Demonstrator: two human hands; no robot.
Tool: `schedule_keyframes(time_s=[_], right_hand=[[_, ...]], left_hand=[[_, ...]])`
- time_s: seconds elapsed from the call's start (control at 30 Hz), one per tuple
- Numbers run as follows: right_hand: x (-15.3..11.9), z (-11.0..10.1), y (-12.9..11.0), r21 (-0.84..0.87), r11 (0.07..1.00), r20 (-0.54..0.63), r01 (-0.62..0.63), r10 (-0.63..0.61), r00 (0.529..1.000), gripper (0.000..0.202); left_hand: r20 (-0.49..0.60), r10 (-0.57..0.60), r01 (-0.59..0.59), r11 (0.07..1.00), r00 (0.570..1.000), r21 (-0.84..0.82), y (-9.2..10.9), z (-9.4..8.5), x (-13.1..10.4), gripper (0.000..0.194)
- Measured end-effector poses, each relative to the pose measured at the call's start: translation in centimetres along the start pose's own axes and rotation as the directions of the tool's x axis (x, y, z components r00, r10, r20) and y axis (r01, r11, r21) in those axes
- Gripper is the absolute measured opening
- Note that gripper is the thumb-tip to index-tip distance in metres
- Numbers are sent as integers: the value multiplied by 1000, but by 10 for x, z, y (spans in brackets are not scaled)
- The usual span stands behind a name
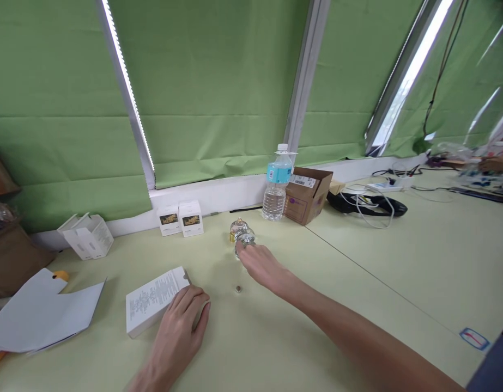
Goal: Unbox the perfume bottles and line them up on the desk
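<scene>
- Left hand (180,321): loosely open, palm down, fingers bent over the right end of a white box (155,302), thumb apart on the tabletop (276,337); it touches the box but does not lift it.
- Right hand (261,264): reaches toward the tabletop's back edge, fingertips at a shiny silver ornament (246,236); whether they grip it cannot be told.
- White box: lies flat, left of the middle, grey print facing up.
- Ornament: near the back edge, beside a clear and gold piece (237,226).
- Small metal disc (238,288): on the bare surface between the hands.
- Along the back edge, left to right: open white cartons (88,237), two small white boxes with dark pictures (180,219), a clear bottle (276,188) with a blue label, an open cardboard box (306,196), and a black band-like item (365,204) with a white cable (392,215).
- Left edge: white sheets (50,310) and a brown bag (14,250).
- Right front corner: a blue-edged sticker (474,338) nearby.
</scene>
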State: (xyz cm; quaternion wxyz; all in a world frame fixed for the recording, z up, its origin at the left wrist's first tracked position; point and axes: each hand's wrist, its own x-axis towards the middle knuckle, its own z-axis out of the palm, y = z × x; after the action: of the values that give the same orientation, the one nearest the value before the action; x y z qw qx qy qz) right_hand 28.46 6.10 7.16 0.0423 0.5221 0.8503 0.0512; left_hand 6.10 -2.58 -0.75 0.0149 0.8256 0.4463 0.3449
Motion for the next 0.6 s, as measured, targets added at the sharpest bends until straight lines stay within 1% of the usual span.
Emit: schedule_keyframes(time_s=[0.07,0.2,0.33,0.4,0.43,0.47,0.6], right_hand=[[-1,-4,0,9,1000,-2,0,0,1000,46],[-10,-11,-5,54,997,7,57,-58,998,20],[-20,-8,-14,127,977,101,172,-185,977,22],[-21,-3,-16,145,968,144,206,-227,963,16],[-21,-1,-17,145,966,156,216,-238,959,10],[-21,0,-16,140,965,163,221,-242,956,9],[-19,1,-7,103,977,181,185,-202,963,20]], left_hand=[[-4,-3,3,1000,1000,-5,0,0,0,13],[1,1,-1,1000,1000,-14,2,0,2,13],[5,2,-2,1000,1000,-14,1,-1,3,13],[8,0,0,1000,1000,-15,1,-1,3,13],[11,-2,2,1000,1000,-18,1,-1,3,13],[15,-4,4,1000,1000,-20,1,-1,3,13],[16,-17,17,1000,1000,-26,3,-2,4,13]])
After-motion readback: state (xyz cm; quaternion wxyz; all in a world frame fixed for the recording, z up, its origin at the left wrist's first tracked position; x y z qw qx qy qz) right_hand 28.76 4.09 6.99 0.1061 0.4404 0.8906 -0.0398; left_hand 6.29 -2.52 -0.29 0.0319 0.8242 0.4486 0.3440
